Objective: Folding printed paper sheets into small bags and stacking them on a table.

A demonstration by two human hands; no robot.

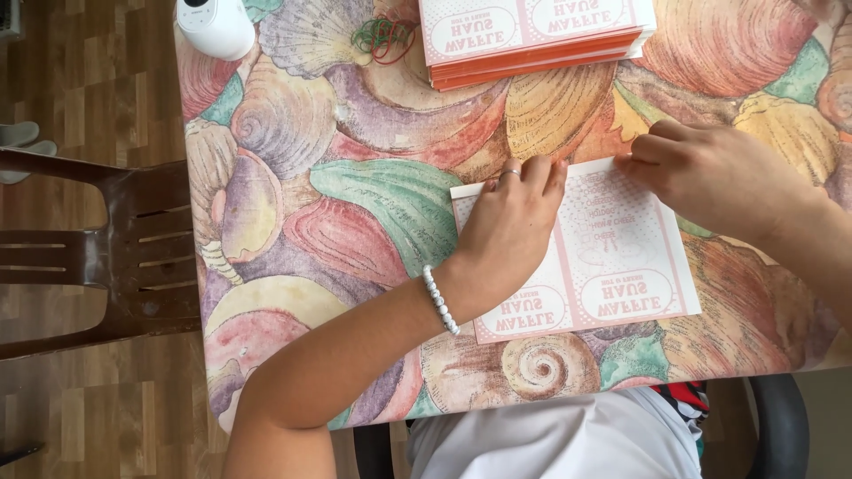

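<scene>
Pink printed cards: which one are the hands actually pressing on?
The single flat card at the near table edge, under both the left hand and right hand. The others sit untouched in a stack at the far edge.

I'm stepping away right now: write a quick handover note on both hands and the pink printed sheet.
Left hand: flat on the pink printed sheet, fingertips pressing near its top edge.
Right hand: fingertips pressing the same top edge, further right.
Sheet: lies flat on the shell-patterned table in front of the person, a crease line down its middle.
Stack of like sheets: at the table's far edge, rubber bands beside it, white device at the far left corner.
Done: one sheet out and held down. Left: the stack looks untouched.
</scene>
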